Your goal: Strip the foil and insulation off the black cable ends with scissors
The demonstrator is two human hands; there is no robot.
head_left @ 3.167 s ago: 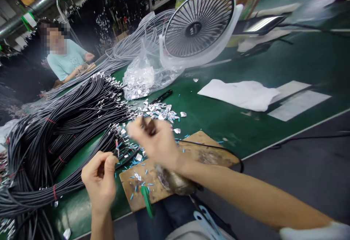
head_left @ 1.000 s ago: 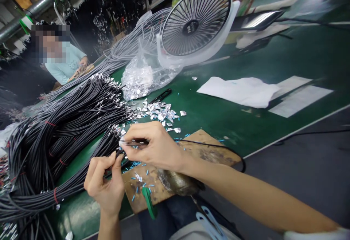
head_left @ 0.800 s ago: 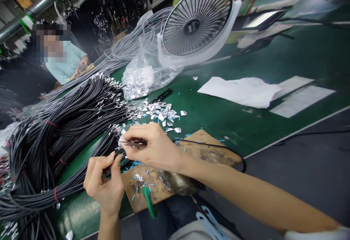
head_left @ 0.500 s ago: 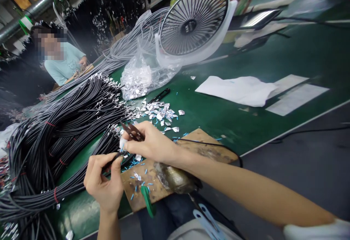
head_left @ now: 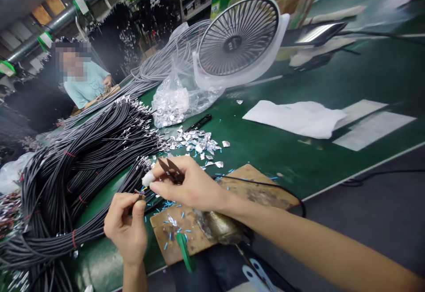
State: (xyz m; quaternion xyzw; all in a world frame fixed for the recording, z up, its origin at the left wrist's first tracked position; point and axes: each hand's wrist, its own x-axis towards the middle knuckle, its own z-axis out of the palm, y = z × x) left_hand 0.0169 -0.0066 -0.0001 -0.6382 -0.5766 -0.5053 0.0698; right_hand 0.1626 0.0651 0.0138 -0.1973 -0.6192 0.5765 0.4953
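My left hand (head_left: 128, 227) pinches the end of a black cable (head_left: 141, 197) between thumb and index finger. Short coloured wires (head_left: 142, 191), one of them yellow, stick out of that end. Just up and to the right, my right hand (head_left: 191, 183) is wrapped round a pair of dark thread snips (head_left: 171, 170), its two pointed blades apart and aimed up and left. One right fingertip wears a white wrap (head_left: 148, 178). A small gap separates the right fingers from the cable end. The rest of the held cable is hidden behind my left hand.
Bundled black cables (head_left: 83, 163) fill the left. Foil scraps (head_left: 199, 143) and a black-handled tool (head_left: 199, 122) lie by a plastic bag (head_left: 171, 106). A fan (head_left: 237, 41) stands behind. A wooden board (head_left: 255, 190) holds blue bits and a green-handled item (head_left: 183, 250). A person (head_left: 84, 83) sits far left.
My hands have drawn slightly apart, and the coloured wires at the cable end now show. The snips stay in my right hand. The whole view has shifted a little.
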